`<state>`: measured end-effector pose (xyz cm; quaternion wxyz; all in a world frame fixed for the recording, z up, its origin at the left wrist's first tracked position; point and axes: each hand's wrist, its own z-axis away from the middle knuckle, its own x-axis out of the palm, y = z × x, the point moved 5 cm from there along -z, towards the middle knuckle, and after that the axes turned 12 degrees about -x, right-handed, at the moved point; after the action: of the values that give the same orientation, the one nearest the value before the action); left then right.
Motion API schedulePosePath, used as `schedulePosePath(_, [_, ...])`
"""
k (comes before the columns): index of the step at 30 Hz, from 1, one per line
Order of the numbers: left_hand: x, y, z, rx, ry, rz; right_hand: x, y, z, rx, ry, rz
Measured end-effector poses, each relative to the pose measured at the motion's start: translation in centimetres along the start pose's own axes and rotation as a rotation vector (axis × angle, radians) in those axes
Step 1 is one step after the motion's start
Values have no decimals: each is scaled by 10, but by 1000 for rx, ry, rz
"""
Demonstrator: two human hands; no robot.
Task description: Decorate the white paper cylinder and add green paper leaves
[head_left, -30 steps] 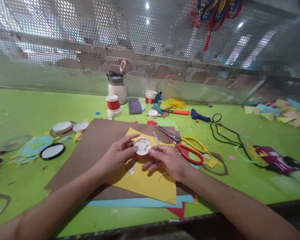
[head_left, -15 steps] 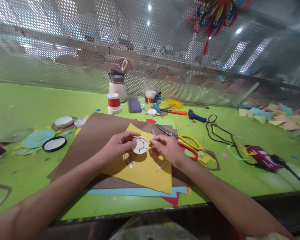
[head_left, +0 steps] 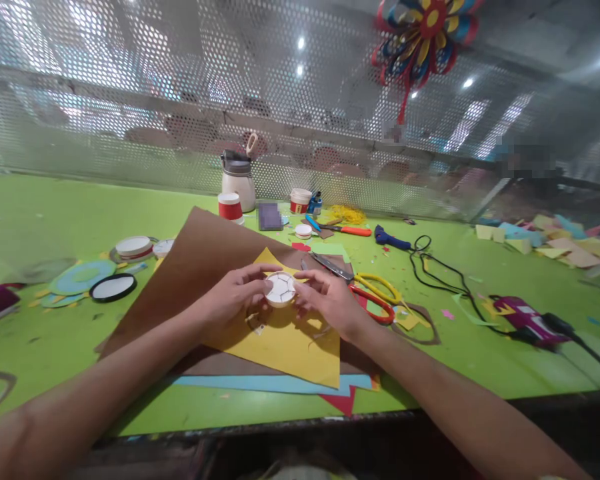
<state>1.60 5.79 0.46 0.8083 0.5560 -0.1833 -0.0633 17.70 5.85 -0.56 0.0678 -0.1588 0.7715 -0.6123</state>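
A small white disc (head_left: 280, 289) with dark lines in a football pattern is held up between both hands. My left hand (head_left: 237, 291) pinches its left edge between thumb and fingers. On the opposite edge, my right hand (head_left: 327, 300) has its thumb on the face and its fingers curled behind. Below the disc lies a yellow sheet (head_left: 285, 353), on top of a large brown sheet (head_left: 185, 267). Scissors (head_left: 375, 293) with yellow and red handles rest just right of my right hand.
Farther back stand a white jug (head_left: 239, 187), a red-and-white cup (head_left: 230, 208) and a small tub (head_left: 300, 200). A blue glue gun (head_left: 393, 238) with a black cord lies to the right. Paper rings and a black-rimmed disc (head_left: 113, 287) lie left.
My right hand has moved left onto the disc's right edge; before, it was apart from it, near a thin pale strip. The left hand keeps its hold. The camera view has tilted slightly.
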Motion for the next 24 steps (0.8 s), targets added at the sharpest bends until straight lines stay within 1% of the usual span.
schedulePosePath(3, [2, 3, 3, 26, -54, -46, 1, 1, 0, 23, -17, -52])
schedulePosePath(6, [5, 8, 6, 96, -87, -211, 0, -1, 0, 22, 13, -109])
schedulePosePath(8, [6, 9, 8, 156, -57, -334, -2, -2, 0, 17, 25, -111])
schedulePosePath(12, [8, 10, 7, 313, 72, -555, -4, -3, -2, 25, 34, -61])
schedulePosePath(14, [10, 10, 6, 390, 96, -629, -4, -2, -2, 25, 31, -36])
schedulePosePath(16, [11, 10, 6, 431, 96, -651, -3, -1, -3, 14, 16, -31])
schedulePosePath(18, [9, 9, 5, 427, 87, -634, -4, -1, -5, 4, 5, -15])
schedulePosePath(20, [5, 9, 3, 393, 101, -601, -9, -8, -8, -28, 9, 67])
schedulePosePath(22, [0, 10, 1, 352, 139, -572, -21, -22, -14, -99, 25, 231])
schedulePosePath(24, [-4, 11, 0, 317, 177, -544, -38, -40, -19, -183, 41, 416])
